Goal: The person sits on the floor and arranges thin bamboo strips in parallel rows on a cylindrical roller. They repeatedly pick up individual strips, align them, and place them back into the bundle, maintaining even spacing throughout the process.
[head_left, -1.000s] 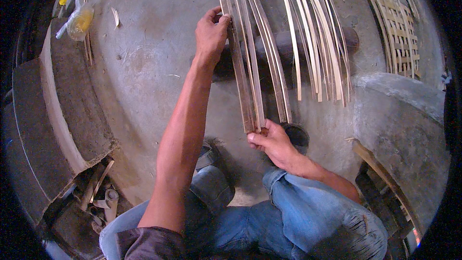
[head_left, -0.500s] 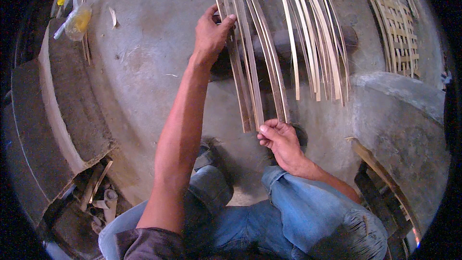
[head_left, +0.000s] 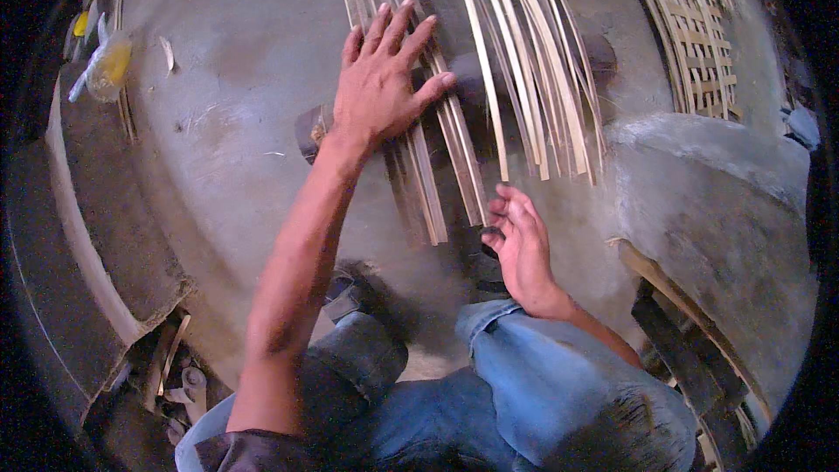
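Note:
My left hand [head_left: 381,87] lies flat with spread fingers across a group of brownish bamboo strips [head_left: 458,144]. These strips run lengthwise away from me over a dark round log [head_left: 599,59], their near ends toward my knees. Close to those ends is my right hand [head_left: 520,245], fingers loosely curled and apart, with nothing visible in it. A second group of paler bamboo strips [head_left: 535,79] rests over the log to the right, fanned slightly apart.
A woven bamboo lattice panel [head_left: 702,44] is at the far right. A plastic bag with yellow contents [head_left: 109,68] lies at the far left above a raised ledge [head_left: 122,227]. Near my right knee stands a dark wooden frame [head_left: 690,332].
My left hand has gone from gripping strips to lying spread over them. My right hand has let go of the strip ends. The view has shifted a little rightward.

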The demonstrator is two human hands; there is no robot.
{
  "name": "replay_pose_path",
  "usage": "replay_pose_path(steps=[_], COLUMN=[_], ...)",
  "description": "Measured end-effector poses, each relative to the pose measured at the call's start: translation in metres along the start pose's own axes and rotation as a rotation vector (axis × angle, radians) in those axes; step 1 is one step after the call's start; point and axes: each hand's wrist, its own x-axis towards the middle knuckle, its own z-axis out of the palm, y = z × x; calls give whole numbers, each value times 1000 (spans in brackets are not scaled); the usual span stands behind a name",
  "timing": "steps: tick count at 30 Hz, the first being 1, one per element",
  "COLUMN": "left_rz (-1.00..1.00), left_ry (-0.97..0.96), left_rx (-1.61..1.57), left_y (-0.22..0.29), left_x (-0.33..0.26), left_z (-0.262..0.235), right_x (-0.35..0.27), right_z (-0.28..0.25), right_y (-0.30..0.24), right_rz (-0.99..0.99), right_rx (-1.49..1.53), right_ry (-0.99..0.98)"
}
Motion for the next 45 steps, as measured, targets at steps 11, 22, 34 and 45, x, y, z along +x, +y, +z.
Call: replay_pose_path(steps=[11, 22, 34, 45], left_rz=[-26, -90, -56, -57], left_ry=[-83, -174, -98, -95], left_rx=[-36, 0, -4, 23], left_y=[-1, 2, 1, -5], left_x=[4, 2, 4, 0], left_z=[-2, -9, -2, 4], right_x=[27, -12, 2, -5], right_z=[-16, 6, -21, -28], right_y=[4, -35, -4, 14], right_rz=[-7, -554, -157, 16], right_rx=[163, -448, -207, -79], right_ry=[-128, -246, -169, -192])
